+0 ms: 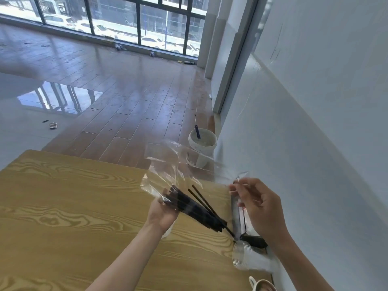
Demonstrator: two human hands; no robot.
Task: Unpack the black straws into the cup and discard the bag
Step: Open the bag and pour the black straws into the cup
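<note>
Two hands work above the near right part of a wood-grain worktop [73, 206]. The left hand [162, 215] lies palm up, its fingers curled under a bundle of black straws [193, 206] and holding it through the clear plastic bag [168, 166]. The bundle slants from that palm down and rightward, its lower ends pointing toward the right hand's wrist, and a couple of straws stand apart from the rest just above the bundle. The bag's loose, crinkled upper part rises above the left hand and stretches across to the right hand [258, 204]. That hand is raised at the worktop's right edge with its fingertips pinched on what seems to be a corner of the clear film, though the plastic is hard to trace there.

Below the right hand's wrist lies a stack of clear plastic cups [243, 257] on its side, the rims facing left, close to the straws' lower ends. Just behind it sits a dark object [255, 241] too blurred to identify. Nearer still, at the bottom edge, the rim and handle of a white mug [260, 285] show. Beyond both hands, on the wooden floor against the wall, stands a white bucket [202, 141].
</note>
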